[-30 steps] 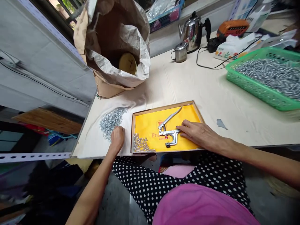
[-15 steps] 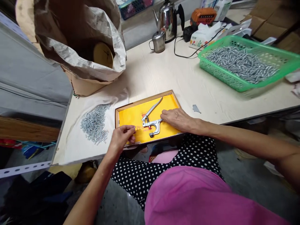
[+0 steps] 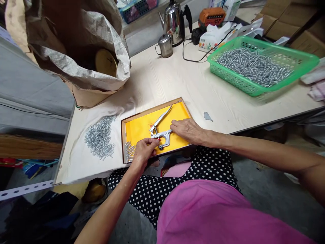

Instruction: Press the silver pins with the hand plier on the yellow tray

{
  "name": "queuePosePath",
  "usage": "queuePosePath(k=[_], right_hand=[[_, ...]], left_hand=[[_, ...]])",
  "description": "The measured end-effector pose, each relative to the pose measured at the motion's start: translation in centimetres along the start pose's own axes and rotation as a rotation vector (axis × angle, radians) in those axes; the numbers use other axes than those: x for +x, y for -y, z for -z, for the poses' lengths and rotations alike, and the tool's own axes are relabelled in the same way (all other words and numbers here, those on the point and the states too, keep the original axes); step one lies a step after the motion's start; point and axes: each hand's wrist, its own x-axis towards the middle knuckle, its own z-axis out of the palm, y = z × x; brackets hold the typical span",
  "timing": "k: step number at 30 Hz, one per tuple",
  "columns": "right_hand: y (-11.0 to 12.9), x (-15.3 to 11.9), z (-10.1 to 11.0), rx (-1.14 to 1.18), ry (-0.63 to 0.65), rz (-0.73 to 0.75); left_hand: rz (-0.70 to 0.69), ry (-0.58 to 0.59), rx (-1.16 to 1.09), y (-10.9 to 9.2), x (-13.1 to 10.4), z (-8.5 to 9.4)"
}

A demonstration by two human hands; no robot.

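A pair of silver snap-fastener pliers with a spring and a small red part at the jaw lies over a shallow, yellow-lined box. My right hand is closed on the rear end of the pliers. Beside the jaws, my left hand is pinched, with fingertips near the red part; whatever it holds is too small to name. Small silvery metal pieces lie in the box's near left corner, partly behind my left wrist. A larger pile of like pieces rests on white cloth left of the box.
A green basket full of silvery metal pieces stands at the right. Behind the pile is a large open paper sack. Farther back are a steel kettle, a lidded metal cup and a black cable. A grey scrap lies right of the box.
My left hand has moved right, from the box's left part to the plier jaws, uncovering metal pieces in the corner. My right hand keeps its hold. The view has shifted slightly.
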Motion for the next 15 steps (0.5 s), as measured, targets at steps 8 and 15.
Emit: queuePosePath(k=[8, 15], right_hand=[[0.13, -0.26, -0.29, 0.037, -0.01, -0.026], [-0.02, -0.25, -0.85, 0.055, -0.028, -0.025]], left_hand=[[0.09, 0.061, 0.006, -0.15, 0.5, 0.11], [-0.068, -0.001, 0.232, -0.08, 0.31, -0.05]])
